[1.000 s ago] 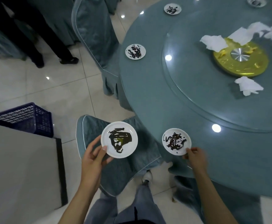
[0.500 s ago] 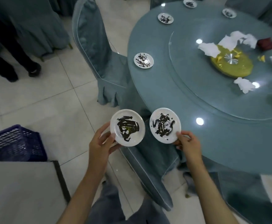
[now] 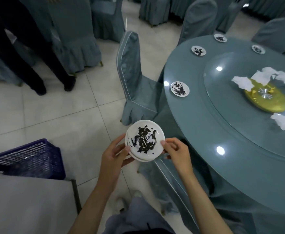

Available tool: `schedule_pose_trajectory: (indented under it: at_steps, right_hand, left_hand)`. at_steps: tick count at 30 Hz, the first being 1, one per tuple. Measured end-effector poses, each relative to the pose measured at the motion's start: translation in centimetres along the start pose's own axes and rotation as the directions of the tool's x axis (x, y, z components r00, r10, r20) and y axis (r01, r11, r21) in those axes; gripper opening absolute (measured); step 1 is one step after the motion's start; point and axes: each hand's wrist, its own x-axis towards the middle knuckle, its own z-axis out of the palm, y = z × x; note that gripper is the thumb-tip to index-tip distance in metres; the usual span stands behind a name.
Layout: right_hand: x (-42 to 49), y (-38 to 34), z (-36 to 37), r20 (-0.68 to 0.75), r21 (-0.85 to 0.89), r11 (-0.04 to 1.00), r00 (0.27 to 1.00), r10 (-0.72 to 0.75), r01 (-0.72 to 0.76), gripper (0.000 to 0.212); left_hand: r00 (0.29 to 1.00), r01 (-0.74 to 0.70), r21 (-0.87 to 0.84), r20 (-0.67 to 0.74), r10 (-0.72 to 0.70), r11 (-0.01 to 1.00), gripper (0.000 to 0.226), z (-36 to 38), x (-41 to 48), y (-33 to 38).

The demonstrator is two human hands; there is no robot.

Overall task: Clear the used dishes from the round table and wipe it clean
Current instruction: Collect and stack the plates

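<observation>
Two small white plates smeared with dark sauce are stacked (image 3: 144,140) in front of me, off the table and above the floor. My left hand (image 3: 115,155) grips the stack's left rim and underside. My right hand (image 3: 176,152) pinches its right rim. The round table (image 3: 197,132) with a blue-grey cloth stands to the right. More dirty small plates lie on it: one near the left edge (image 3: 179,88) and others at the far side (image 3: 198,50), (image 3: 220,38), (image 3: 258,48). Crumpled white napkins (image 3: 282,121), (image 3: 243,81) lie on the glass turntable (image 3: 222,98).
A dark blue plastic crate (image 3: 28,157) sits on the floor at lower left beside a grey surface (image 3: 23,205). Covered chairs stand by the table: one at the left (image 3: 133,73), one right below my hands (image 3: 170,181). A person's dark-trousered legs (image 3: 28,61) stand at upper left. A gold centre disc (image 3: 266,98) sits on the turntable.
My right hand lifted the second plate off the table edge and brought it left onto the plate in my left hand. Both hands now hold one stack.
</observation>
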Motion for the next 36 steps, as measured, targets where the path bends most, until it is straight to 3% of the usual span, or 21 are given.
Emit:
schedule_pose_trajectory:
  at_steps: [7, 17, 20, 23, 25, 28, 36]
  right_hand:
    - [3.0, -1.5, 3.9, 0.004, 0.112, 0.993, 0.999, 0.044, -0.044, 0.008]
    - [11.3, -2.6, 5.8, -0.015, 0.055, 0.998, 1.000, 0.022, -0.021, 0.009]
    - [16.1, -2.2, 5.3, -0.094, -0.175, 0.984, 0.994, -0.054, 0.037, 0.007]
    - [22.4, -1.2, 4.2, -0.140, -0.512, 0.857, 0.977, -0.159, 0.066, 0.008]
    - [25.2, -0.5, 3.2, -0.168, -0.612, 0.790, 0.972, -0.166, 0.029, 0.008]
    - [31.3, 1.0, 1.4, -0.258, -0.625, 0.775, 0.962, -0.093, -0.094, 0.005]
    - [41.3, 4.1, -1.7, -0.473, -0.439, 0.815, 0.869, 0.147, -0.377, 0.012]
  left_hand:
    - [1.000, 0.018, -0.011, -0.012, -0.018, 1.000, 0.045, -2.9, 4.1, 2.1]
    - [0.999, 0.043, 0.052, 0.012, -0.044, 0.998, 0.039, -1.7, 13.1, 5.1]
    - [0.999, 0.048, 0.081, 0.009, -0.049, 0.996, 0.039, -0.5, 17.3, 6.1]
    - [0.998, 0.057, 0.112, 0.005, -0.058, 0.992, 0.038, 1.4, 22.7, 7.5]
    - [0.999, 0.042, 0.134, 0.029, -0.046, 0.990, 0.037, 2.4, 24.7, 8.7]
    - [0.996, 0.055, 0.187, 0.055, -0.066, 0.981, 0.037, 4.4, 30.0, 10.1]
    - [0.986, 0.120, 0.272, 0.083, -0.148, 0.955, 0.037, 7.9, 40.5, 12.6]
